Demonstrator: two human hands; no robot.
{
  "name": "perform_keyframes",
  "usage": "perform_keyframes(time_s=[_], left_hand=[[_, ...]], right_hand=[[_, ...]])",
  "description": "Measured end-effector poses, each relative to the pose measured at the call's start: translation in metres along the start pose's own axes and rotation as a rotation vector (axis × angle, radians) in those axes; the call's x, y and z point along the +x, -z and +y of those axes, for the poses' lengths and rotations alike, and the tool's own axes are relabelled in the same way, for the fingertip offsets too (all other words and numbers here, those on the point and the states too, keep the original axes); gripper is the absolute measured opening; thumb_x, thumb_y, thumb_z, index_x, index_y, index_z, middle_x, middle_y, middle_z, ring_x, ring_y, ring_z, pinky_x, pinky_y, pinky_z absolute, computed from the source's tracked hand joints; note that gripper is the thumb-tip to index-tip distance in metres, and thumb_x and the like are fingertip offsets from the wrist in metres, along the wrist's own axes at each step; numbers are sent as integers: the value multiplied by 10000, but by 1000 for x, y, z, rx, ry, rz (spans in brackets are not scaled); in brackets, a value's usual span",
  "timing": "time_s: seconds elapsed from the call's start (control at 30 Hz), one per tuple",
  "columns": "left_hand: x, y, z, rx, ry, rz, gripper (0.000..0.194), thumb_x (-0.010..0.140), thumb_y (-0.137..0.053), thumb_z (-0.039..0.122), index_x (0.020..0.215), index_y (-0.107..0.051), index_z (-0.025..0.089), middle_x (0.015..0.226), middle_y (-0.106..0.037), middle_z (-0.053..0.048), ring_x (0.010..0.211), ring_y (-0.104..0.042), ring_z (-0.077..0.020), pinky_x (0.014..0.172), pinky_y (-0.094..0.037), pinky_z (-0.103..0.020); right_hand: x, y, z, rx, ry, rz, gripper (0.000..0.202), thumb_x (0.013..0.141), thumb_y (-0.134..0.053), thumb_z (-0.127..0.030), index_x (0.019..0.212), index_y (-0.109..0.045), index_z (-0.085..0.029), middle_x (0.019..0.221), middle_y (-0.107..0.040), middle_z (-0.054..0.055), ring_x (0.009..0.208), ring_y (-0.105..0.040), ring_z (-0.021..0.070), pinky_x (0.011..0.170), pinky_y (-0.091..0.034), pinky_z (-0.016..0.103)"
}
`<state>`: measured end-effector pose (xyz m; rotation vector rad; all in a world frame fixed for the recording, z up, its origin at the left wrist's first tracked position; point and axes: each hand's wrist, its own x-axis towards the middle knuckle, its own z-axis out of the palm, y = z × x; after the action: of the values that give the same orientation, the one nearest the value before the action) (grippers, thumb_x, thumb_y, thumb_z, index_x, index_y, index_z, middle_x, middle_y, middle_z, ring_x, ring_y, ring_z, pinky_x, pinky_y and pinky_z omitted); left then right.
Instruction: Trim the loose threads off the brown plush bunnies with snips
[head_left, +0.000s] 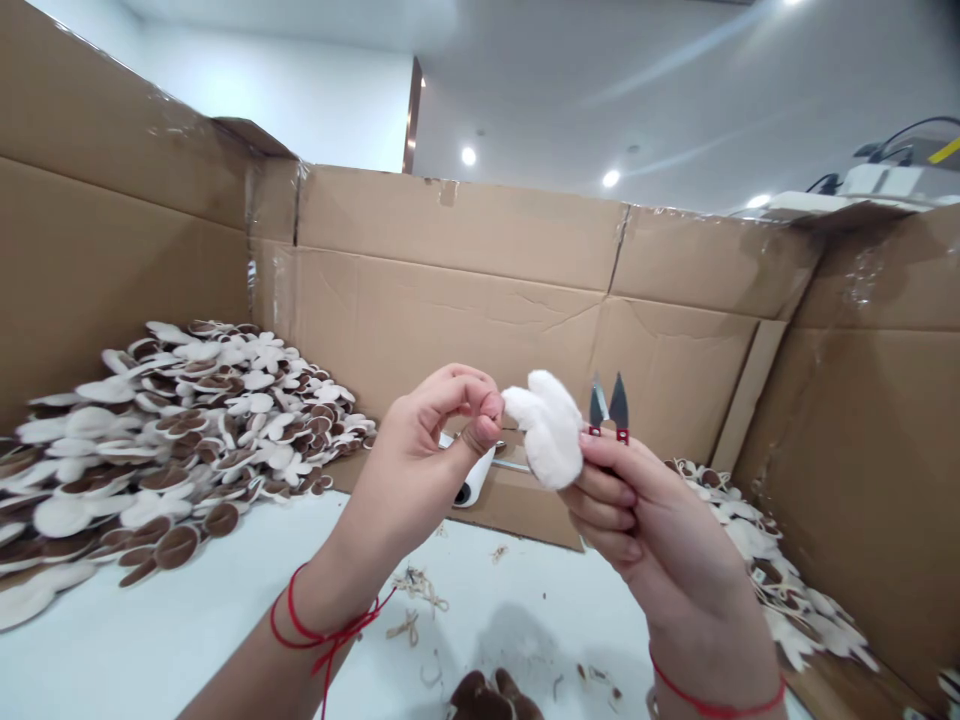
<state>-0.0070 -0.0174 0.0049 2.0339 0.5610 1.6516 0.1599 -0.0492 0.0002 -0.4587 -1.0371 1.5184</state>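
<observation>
1 white piece [553,440], held up mid-scene over the table [247,620]. Right hand [660,520] fingers pinch it, plus 1 snips [619,405], blades up. Left hand [420,465] fingers pressed together at its left tip; can't tell if gripping. Left pile [172,440], right pile [780,570]: 2, contents uncountable. 1 brown piece [487,698] near. White tabletop, loose scraps [405,628]; cardboard walls [450,310], lit ceiling [540,100] beyond.

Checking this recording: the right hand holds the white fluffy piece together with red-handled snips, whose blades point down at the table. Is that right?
Not quite: in the head view, the blades of the red-handled snips point upward, not down at the table. The rest stands: the right hand holds them together with the white fluffy piece.
</observation>
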Motion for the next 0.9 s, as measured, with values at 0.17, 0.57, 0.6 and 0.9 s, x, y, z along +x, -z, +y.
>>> perform_keyframes(time_s=[0.17, 0.57, 0.6, 0.9], left_hand=[[1, 0, -1, 17, -87, 61, 248, 879, -602, 271, 662, -518, 188, 901, -561, -36, 863, -550, -170, 782, -454, -257], [4, 1, -10, 131, -132, 199, 157, 869, -566, 172, 715, -548, 196, 683, -592, 11, 607, -540, -133, 557, -423, -255], [4, 1, -11, 186, -132, 200, 158, 868, -560, 168, 712, -551, 194, 675, -593, 11, 610, -538, -136, 567, -420, -261], [3, -4, -9, 243, -229, 150, 180, 861, -546, 97, 704, -551, 184, 871, -537, -15, 836, -540, -139, 707, -438, -246]], right_hand=[[12, -1, 8, 115, -217, -113, 315, 687, -687, -213, 587, -388, -195, 467, -183, -136, 406, -60, 18, 296, -92, 94], [20, -15, 33, -417, 166, 117, 409, 757, -659, -518, 599, -461, -197, 440, -231, -119, 411, -99, 44, 362, -71, 200], [18, -14, 32, -448, 206, 104, 412, 771, -655, -541, 620, -513, -184, 442, -228, -117, 417, -96, 49, 369, -75, 210], [11, -9, 26, -646, 420, 294, 240, 763, -737, -354, 751, -704, -117, 539, -291, -81, 492, -158, 57, 431, -155, 215]])
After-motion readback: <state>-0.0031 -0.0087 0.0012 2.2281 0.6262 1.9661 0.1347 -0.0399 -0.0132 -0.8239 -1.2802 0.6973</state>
